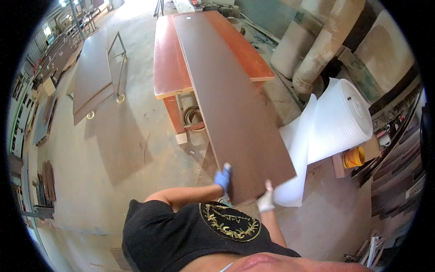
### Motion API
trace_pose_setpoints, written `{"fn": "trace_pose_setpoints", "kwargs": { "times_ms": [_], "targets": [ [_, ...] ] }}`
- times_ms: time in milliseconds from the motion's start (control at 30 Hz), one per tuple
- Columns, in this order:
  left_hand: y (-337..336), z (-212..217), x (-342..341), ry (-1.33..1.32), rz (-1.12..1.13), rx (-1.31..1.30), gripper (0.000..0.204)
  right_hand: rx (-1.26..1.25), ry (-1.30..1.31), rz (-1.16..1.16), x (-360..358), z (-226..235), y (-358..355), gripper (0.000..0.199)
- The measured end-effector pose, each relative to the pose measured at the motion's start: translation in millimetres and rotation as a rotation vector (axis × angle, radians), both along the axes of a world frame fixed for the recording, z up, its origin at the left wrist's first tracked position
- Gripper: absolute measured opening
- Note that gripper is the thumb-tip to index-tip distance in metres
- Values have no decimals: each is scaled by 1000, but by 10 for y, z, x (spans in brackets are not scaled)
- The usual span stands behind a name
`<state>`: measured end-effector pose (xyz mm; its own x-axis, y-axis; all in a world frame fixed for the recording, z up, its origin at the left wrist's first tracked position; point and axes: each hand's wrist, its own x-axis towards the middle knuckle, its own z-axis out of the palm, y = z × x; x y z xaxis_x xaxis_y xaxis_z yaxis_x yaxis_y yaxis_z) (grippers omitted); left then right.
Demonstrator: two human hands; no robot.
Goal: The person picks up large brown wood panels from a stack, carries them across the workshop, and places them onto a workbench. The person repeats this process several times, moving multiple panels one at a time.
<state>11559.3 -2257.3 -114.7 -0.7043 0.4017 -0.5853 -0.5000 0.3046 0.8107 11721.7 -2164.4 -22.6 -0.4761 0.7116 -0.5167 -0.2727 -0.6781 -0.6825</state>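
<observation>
A long dark brown panel (244, 118) lies lengthwise over a red-topped table (170, 63), its near end jutting out beyond the table toward me. My left hand (223, 178), in a blue glove, grips the panel's left edge close to the near end, thumb on the upper face. At the near edge, toward the right corner, my right hand (266, 201) in a whitish glove is closed on the panel with its thumb up over the top. The fingers of both hands are mostly hidden under the board.
A large roll of white foam sheet (344, 118) stands to the right, its loose end reaching beside the panel. Near it is a yellow bucket (355, 157). A wheeled rack with brown panels (93, 68) stands at left. Thick pipes (328, 41) rise behind the table's right side.
</observation>
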Motion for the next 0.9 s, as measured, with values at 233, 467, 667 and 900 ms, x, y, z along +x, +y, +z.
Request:
{"fn": "trace_pose_setpoints", "kwargs": {
  "times_ms": [233,467,667,900],
  "targets": [
    [626,287,-69,-380,-337,275,55,141,-484,-284,2013,-27,486,78],
    [1636,397,-1503,-505,235,277,33,288,-1018,-213,2796,-78,1746,82],
    [1693,214,-1199,-284,297,296,40,434,-1280,-90,2549,90,2777,82],
    [1441,296,-1232,-385,402,418,54,489,-1173,14,2298,124,3548,83]
  ]
}}
